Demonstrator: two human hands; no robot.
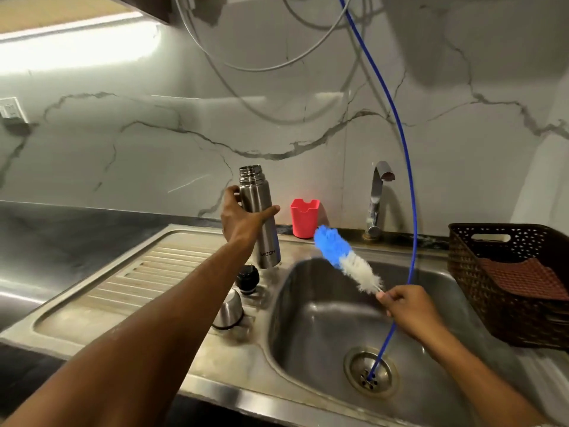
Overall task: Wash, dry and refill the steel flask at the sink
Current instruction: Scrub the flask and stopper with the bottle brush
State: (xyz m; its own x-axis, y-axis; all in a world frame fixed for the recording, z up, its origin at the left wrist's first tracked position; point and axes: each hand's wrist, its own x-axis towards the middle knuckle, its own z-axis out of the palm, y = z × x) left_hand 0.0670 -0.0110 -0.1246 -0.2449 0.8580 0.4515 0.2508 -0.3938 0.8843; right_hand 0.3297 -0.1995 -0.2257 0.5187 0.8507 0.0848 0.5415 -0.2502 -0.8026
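Left hand (pixel 243 217) and right hand (pixel 409 309) both gripping, arms outstretched.

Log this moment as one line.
left hand: grips flask, uncapped | right hand: holds bottle brush | tap: off

Brush handle (pixel 381 293) hidden inside the right hand (pixel 409 312); basket (pixel 505 315) cut by right edge

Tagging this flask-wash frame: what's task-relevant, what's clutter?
In use: open steel flask gripped by left hand; blue-and-white bottle brush pinched by right hand; black stopper; steel cup lid; steel sink; tap.

Lying about: red plastic holder; brown woven basket; blue hose.
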